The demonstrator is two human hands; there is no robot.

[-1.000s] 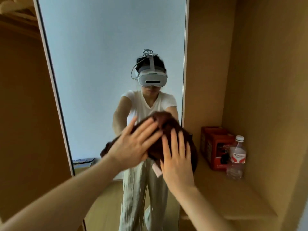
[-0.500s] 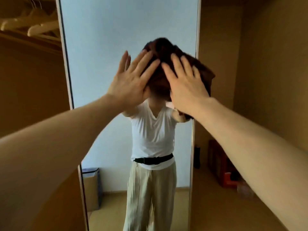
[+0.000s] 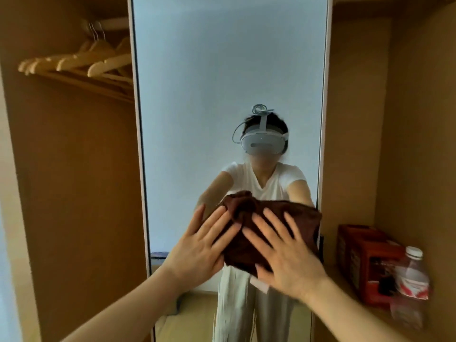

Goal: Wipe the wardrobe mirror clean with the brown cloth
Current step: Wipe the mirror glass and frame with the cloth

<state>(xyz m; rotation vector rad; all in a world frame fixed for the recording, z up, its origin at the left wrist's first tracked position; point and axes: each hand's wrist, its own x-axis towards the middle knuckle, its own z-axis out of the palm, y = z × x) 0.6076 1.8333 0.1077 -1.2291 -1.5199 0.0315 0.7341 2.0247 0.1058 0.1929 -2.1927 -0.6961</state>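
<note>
A tall wardrobe mirror (image 3: 197,70) fills the middle of the view and reflects a person in a white top wearing a headset. A bunched brown cloth (image 3: 261,218) lies flat against the lower part of the glass, near the mirror's right edge. My left hand (image 3: 199,245) presses on the cloth's left side with straight, spread fingers. My right hand (image 3: 283,253) presses on its lower right side, fingers also straight and spread. Both palms cover much of the cloth.
Wooden hangers (image 3: 81,62) hang on a rail in the open compartment at the left. On the shelf (image 3: 350,290) at the right stand a red box (image 3: 365,257) and a clear plastic bottle (image 3: 409,285). Wooden wardrobe panels flank the mirror.
Both hands and the cloth slid up the mirror to head height half a second ago, and have now come back down to the lower part of the glass.
</note>
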